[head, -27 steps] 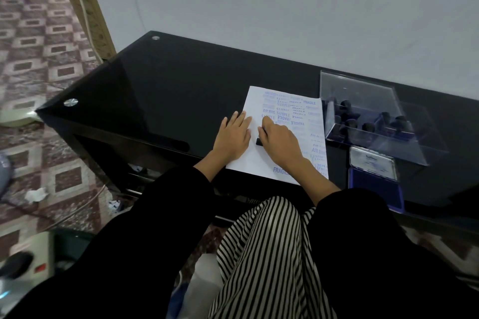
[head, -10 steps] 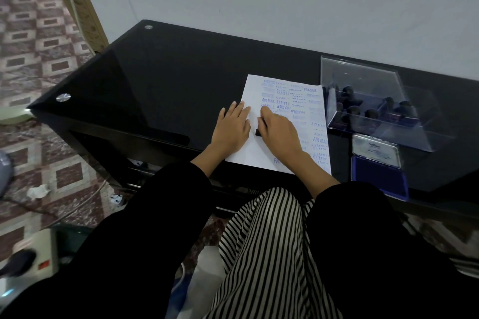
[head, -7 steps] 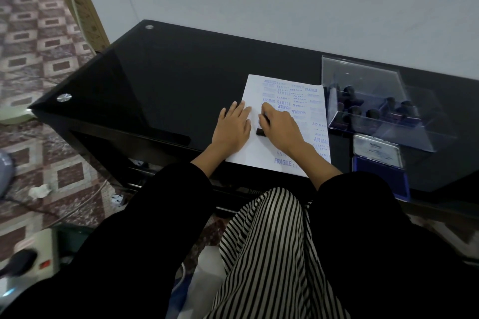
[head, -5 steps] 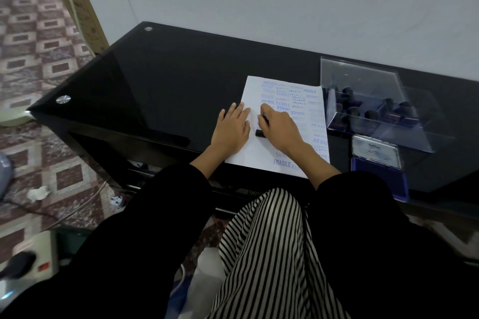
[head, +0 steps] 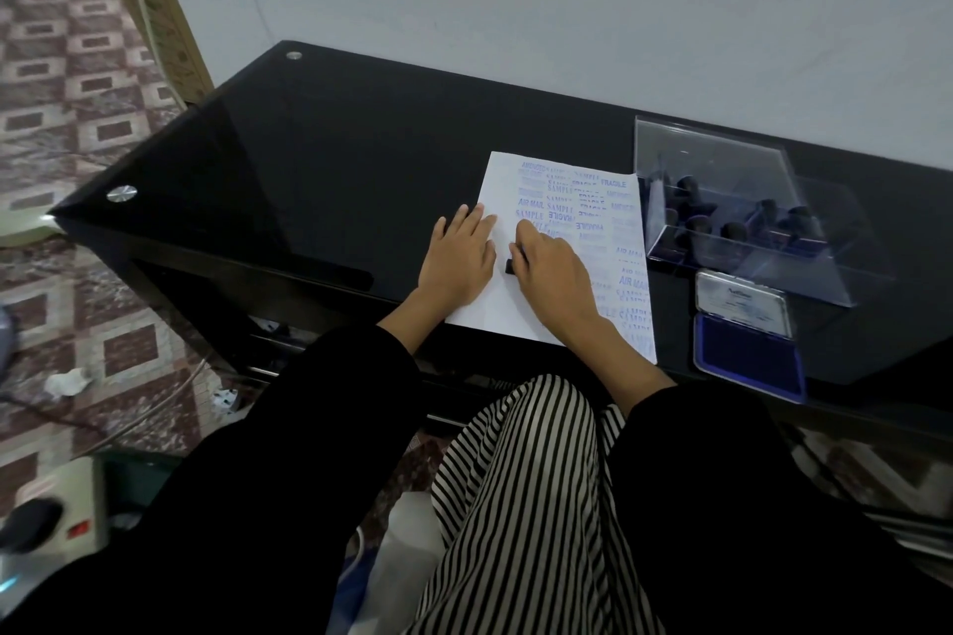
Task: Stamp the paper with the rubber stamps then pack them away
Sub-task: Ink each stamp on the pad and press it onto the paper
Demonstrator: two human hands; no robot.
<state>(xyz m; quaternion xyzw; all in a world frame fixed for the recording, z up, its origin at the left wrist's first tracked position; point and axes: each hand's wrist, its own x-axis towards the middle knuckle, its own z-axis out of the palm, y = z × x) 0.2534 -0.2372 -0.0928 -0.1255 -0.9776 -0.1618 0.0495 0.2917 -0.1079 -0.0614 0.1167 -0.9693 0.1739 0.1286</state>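
Grip spread flat and holding nothing, a person's left hand (head: 456, 258) presses on the left edge of the paper (head: 495, 312), pinning it to the black glass table (head: 335, 160). Just right of it, over the sheet's middle, the right hand (head: 554, 271) has its grip curled down round a small black rubber stamp (head: 510, 266). Only a dark end of the stamp shows by the thumb, and it appears to sit face down on the sheet. Blue prints reading SAMPLE, FRAGILE and AIR MAIL crowd the paper's upper half and right margin, while its lower left is bare. Just right of the paper stands a clear plastic case (head: 722, 170), lid up, with dark-knobbed stamps (head: 732, 230) inside. Also right of the paper, nearer the person than the case, lies an open blue ink pad (head: 748, 364). The step in hand looks to be one more impression, with packing away not yet begun. Done well, it calls for even, straight-down pressure while the flat hand holds the sheet fast. A clean vertical lift should then stop the wet ink smearing or doubling.
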